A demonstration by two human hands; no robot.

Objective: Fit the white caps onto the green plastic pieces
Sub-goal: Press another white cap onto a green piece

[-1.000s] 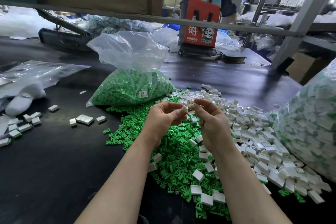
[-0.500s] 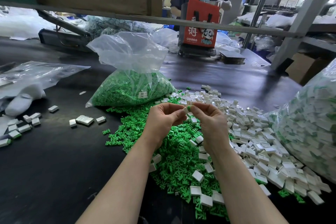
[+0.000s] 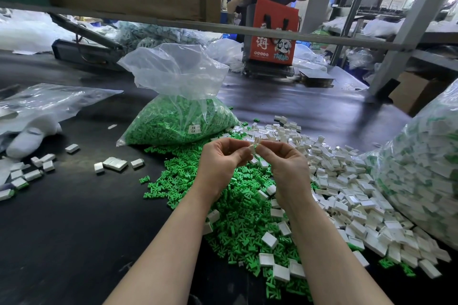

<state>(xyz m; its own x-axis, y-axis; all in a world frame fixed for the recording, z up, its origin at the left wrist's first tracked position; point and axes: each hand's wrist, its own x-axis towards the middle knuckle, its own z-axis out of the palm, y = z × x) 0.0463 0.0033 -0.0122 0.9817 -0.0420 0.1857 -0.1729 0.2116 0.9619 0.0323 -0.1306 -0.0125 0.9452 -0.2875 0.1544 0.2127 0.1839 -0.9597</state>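
A worker's two bare hands are meeting above a dark counter, pinching a single white cap between them. The left hand is curling its fingers and thumb round the cap from one side, while the right hand is pinching at it from the other; whether a green piece is already seated inside cannot be told. Directly below the hands, a loose heap of green plastic pieces is spreading across the counter, touching a heap of white caps on the right. An open clear bag of green pieces is sitting just behind the heaps. A large bag of white-and-green parts is bulging in at the right edge. A few scattered white caps are lying well apart to the left. Across the counter, another person is standing behind a red tote bag.
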